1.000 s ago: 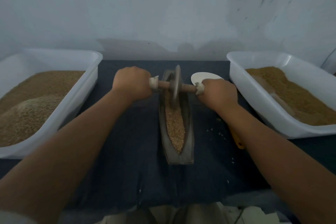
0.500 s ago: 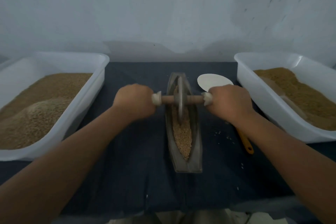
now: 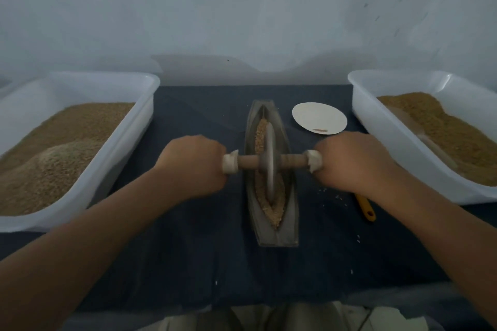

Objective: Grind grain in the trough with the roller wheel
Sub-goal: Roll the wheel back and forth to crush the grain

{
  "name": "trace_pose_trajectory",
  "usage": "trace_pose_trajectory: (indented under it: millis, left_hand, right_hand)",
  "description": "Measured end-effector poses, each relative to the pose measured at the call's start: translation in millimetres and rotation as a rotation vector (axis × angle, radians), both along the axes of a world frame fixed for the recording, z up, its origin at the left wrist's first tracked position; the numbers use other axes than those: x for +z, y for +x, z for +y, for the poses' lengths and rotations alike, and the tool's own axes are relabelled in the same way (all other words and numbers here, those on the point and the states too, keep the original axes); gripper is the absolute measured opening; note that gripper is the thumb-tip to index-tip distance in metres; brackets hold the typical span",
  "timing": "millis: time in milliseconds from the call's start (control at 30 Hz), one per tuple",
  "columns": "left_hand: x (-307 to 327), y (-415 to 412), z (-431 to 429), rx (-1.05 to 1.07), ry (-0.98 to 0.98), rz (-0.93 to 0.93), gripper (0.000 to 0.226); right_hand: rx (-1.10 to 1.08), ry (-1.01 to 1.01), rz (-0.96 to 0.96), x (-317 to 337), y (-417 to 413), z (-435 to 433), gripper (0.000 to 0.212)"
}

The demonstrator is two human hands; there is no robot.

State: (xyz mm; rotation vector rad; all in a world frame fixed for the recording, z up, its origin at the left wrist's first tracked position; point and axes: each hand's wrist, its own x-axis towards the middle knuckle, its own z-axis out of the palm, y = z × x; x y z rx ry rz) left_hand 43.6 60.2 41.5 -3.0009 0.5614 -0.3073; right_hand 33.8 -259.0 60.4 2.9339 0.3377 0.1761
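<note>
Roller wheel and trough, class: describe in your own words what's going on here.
A person is grinding grain. The left grip and right grip each hold one end of the roller wheel by its wooden axle. The wheel stands upright in the trough, about mid-length, on the grain. The left tub and right tub alongside also hold grain; a white dish lies near the right tub.

- Two white rectangular plastic tubs (image 3: 126, 150) (image 3: 382, 137).
- One grey boat-shaped trough (image 3: 291, 212).
- One grey disc roller wheel (image 3: 269, 158).
- One round white plate (image 3: 317, 115).
- One yellow tool handle (image 3: 365, 208).
- Two bare hands (image 3: 193, 166) (image 3: 349, 164).
</note>
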Motion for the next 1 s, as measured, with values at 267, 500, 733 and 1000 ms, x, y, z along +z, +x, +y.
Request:
trace_pose_trajectory:
  millis: [267, 500, 733, 1000]
  left_hand:
    - [29.4, 71.4, -30.2, 0.095, 0.09, -0.019, 0.026]
    - [12.8, -5.4, -5.4, -0.056, 0.079, -0.018, 0.028]
    - [28.2, 63.1, -30.0, 0.088, 0.061, 0.101, 0.025]
    - [0.2, 13.8, -13.1, 0.082, -0.004, 0.066, 0.027]
  right_hand:
    - [-0.077, 0.121, -0.176, 2.4, 59.4, 20.1, 0.027]
    - [0.097, 0.122, -0.241, -16.0, -23.4, -0.1, 0.032]
    - [-0.049, 0.131, -0.244, -9.7, 47.5, 17.4, 0.03]
    - [0.115, 0.043, -0.268, -5.3, 15.3, 9.1, 0.03]
